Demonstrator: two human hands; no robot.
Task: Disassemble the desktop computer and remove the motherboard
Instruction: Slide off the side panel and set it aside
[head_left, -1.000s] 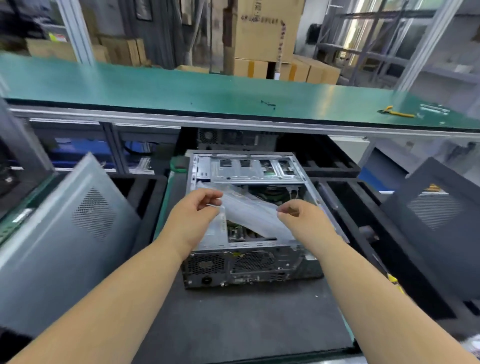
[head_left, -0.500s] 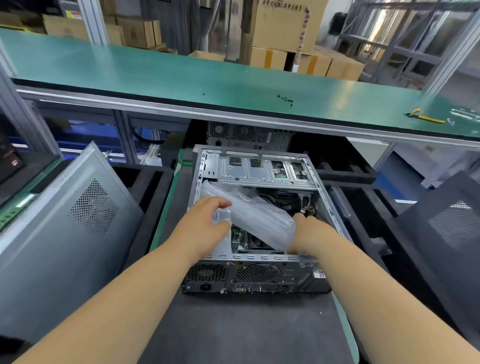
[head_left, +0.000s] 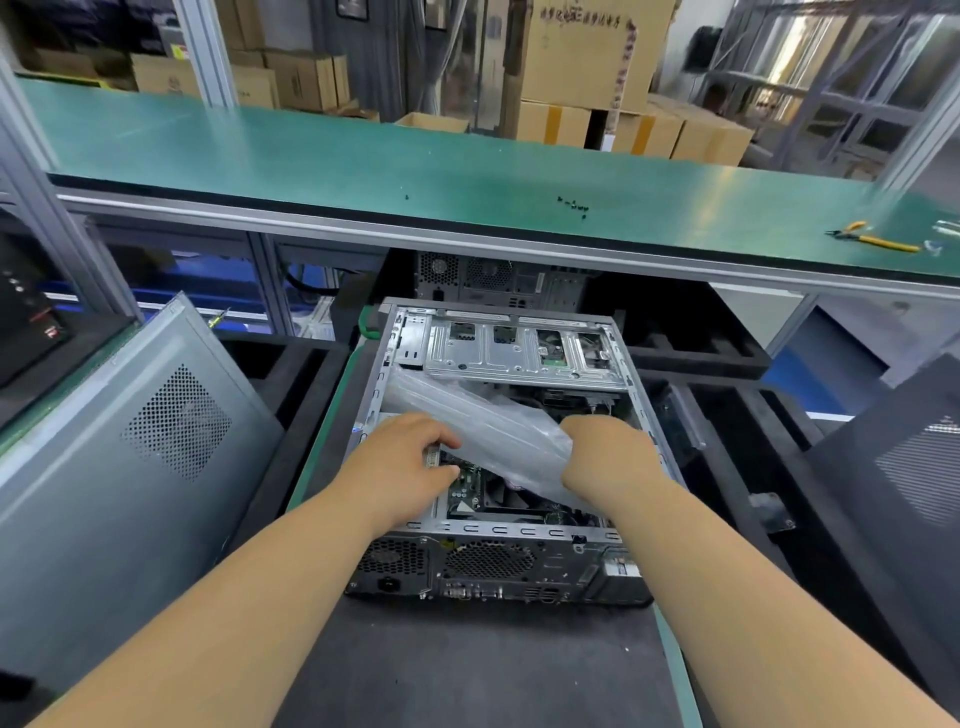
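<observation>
The desktop computer case (head_left: 498, 467) lies open on the dark table (head_left: 467, 670), its side panel already off; the motherboard (head_left: 467, 486) is still seated inside, so most work remains. The left hand (head_left: 402, 462) curls its fingers (head_left: 441, 441) just above the board's near-left part. The right hand (head_left: 605, 457) grips a clear plastic bag (head_left: 478, 421) draped over the interior.

The computer case (head_left: 498, 551) is bare stamped sheet metal, dull silver with perforated vent grilles, and the drive cage (head_left: 519, 353) at its far end has the same galvanised sheen. Across its open top lies a clear, crinkled plastic bag (head_left: 483, 421), glossy where it catches light. The case sits on a matt black mat (head_left: 467, 670); the far tabletop (head_left: 363, 156) is smooth green with a soft glare, and the leaning side panel (head_left: 119, 467) at left is grey brushed metal.
</observation>
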